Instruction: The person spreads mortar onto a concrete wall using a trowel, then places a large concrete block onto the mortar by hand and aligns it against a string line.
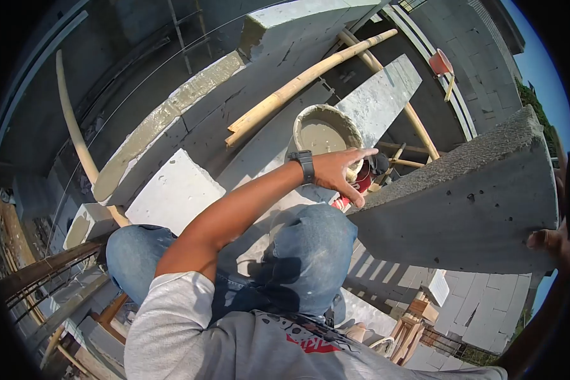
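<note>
My left hand [341, 172], with a dark watch on its wrist, is spread open beside the bucket [297, 140] of wet grey mortar [323, 135]. Its thumb is close to the near end of a large grey block [468, 202]; whether they touch is unclear. My right hand [554, 246] grips the block's far right end, partly lost in the dark edge of the view. The block is tilted, with a rough upper face. On the left, a wet mortar layer [164, 120] covers the top of a block wall [218, 104].
A white block [174, 193] lies left of my knees. Bamboo poles [310, 79] cross beyond the bucket, by a grey plank [386, 95]. An orange-red bucket [441, 62] is at the upper right. Part of a person in a red cap [362, 180] shows below my left hand.
</note>
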Tool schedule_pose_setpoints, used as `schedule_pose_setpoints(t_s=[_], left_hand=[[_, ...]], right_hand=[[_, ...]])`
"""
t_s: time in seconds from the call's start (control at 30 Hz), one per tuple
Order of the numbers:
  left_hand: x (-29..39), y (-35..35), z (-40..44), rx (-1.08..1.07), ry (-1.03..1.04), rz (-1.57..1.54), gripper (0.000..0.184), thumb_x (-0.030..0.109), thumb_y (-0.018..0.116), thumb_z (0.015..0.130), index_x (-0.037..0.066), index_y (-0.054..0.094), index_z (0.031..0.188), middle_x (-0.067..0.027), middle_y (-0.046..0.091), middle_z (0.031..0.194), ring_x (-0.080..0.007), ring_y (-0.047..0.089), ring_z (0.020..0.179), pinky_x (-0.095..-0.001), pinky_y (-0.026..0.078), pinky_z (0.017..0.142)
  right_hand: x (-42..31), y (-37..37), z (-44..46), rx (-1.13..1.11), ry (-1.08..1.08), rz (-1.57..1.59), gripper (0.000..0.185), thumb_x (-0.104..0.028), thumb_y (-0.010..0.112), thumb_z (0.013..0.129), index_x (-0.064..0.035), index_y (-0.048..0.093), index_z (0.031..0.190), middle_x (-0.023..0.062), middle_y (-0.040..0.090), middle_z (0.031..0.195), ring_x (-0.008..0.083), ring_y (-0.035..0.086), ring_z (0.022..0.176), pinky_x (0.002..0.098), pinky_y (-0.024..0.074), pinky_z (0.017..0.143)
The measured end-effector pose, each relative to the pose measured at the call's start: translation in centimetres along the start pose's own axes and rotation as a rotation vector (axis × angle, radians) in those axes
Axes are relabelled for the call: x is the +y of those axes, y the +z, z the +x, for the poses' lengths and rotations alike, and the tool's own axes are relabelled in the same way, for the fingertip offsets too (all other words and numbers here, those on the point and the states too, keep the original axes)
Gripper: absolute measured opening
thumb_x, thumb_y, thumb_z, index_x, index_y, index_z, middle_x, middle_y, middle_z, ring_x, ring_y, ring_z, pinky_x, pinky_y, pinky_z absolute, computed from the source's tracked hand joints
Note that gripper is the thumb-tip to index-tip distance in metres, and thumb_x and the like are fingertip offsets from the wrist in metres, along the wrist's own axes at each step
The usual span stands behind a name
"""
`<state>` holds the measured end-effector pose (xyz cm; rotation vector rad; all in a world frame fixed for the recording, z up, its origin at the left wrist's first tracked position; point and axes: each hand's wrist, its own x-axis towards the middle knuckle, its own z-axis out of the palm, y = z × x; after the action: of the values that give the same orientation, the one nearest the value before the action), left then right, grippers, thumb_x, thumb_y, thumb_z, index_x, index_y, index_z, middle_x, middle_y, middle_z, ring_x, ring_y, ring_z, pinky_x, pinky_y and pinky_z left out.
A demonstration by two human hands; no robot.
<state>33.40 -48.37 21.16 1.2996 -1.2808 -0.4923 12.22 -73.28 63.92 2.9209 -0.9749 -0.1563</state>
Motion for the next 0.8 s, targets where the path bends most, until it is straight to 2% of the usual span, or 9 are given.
schedule_pose_setpoints(t_s=[0.1,0.2,0.33,0.47,0.57,0.63,0.7,0.8], left_hand=[[2.9,2.6,-0.1,0.150,0.253,-0.150,0.131,0.046,0.102,0.060,0.005,0.032,0.163,-0.0205,0.053,0.150,-0.0324,0.055,0.139,-0.0423,0.043,0.119],[5.7,-4.9,-2.8,0.063,-0.056,-0.512,0.131,0.039,0.104,0.055,0.005,0.035,0.161,-0.0193,0.052,0.152,-0.0312,0.051,0.143,-0.0423,0.040,0.121],[10.3,-11.1,-7.8,0.434,0.007,0.022,0.123,0.036,0.103,0.054,0.005,0.041,0.156,-0.0170,0.053,0.147,-0.0312,0.051,0.140,-0.0413,0.040,0.118],[18.2,-16.5,-11.9,0.663,-0.009,0.504,0.122,0.051,0.100,0.053,0.004,0.045,0.151,-0.0178,0.056,0.135,-0.0340,0.053,0.131,-0.0484,0.036,0.114],[23.2,-19.2,-14.9,0.701,-0.099,0.760,0.121,0.056,0.098,0.053,0.004,0.046,0.149,-0.0170,0.057,0.130,-0.0333,0.055,0.125,-0.0487,0.034,0.110],[25.8,-20.0,-17.2,0.709,-0.147,0.906,0.124,0.062,0.096,0.051,0.000,0.047,0.146,-0.0181,0.058,0.121,-0.0341,0.055,0.117,-0.0470,0.037,0.105],[27.3,-19.4,-20.6,0.708,-0.247,0.999,0.125,0.063,0.096,0.050,-0.003,0.049,0.145,-0.0191,0.060,0.116,-0.0343,0.055,0.114,-0.0460,0.038,0.102],[28.6,-17.5,-26.2,0.730,-0.480,1.110,0.125,0.062,0.097,0.051,-0.003,0.048,0.147,-0.0186,0.060,0.116,-0.0341,0.055,0.114,-0.0455,0.038,0.102]], right_hand=[[-0.2,-2.8,0.5,0.049,0.005,-0.025,0.101,-0.011,0.092,0.058,-0.0093,0.044,0.147,0.0196,0.066,0.119,0.0371,0.063,0.113,0.0474,0.0523,0.100],[0.0,-4.4,1.7,0.082,-0.006,-0.016,0.092,-0.012,0.091,0.060,-0.0080,0.049,0.141,0.0180,0.067,0.115,0.0350,0.064,0.110,0.0464,0.0527,0.098],[-0.1,-6.1,3.9,0.102,-0.041,0.036,0.080,-0.015,0.090,0.062,-0.0064,0.055,0.134,0.0159,0.069,0.111,0.0322,0.065,0.106,0.0452,0.0533,0.095],[0.1,-6.8,7.4,0.083,-0.080,0.129,0.068,-0.017,0.088,0.065,-0.0047,0.061,0.126,0.0137,0.071,0.106,0.0294,0.066,0.103,0.0439,0.0539,0.093],[-1.1,-5.7,11.2,0.039,-0.171,0.244,0.060,-0.019,0.087,0.067,-0.0035,0.066,0.120,0.0122,0.072,0.103,0.0273,0.067,0.100,0.0429,0.0544,0.091],[-3.5,-4.2,14.8,-0.032,-0.271,0.326,0.054,-0.020,0.087,0.068,-0.0027,0.069,0.117,0.0111,0.073,0.101,0.0259,0.068,0.098,0.0423,0.0547,0.089],[-7.7,-1.6,18.5,-0.139,-0.397,0.411,0.049,-0.021,0.086,0.069,-0.0019,0.072,0.113,0.0100,0.074,0.099,0.0245,0.068,0.096,0.0417,0.0550,0.088],[-15.9,5.5,21.2,-0.307,-0.625,0.550,0.043,-0.023,0.085,0.071,-0.0006,0.077,0.107,0.0084,0.075,0.095,0.0224,0.069,0.094,0.0407,0.0554,0.086]])
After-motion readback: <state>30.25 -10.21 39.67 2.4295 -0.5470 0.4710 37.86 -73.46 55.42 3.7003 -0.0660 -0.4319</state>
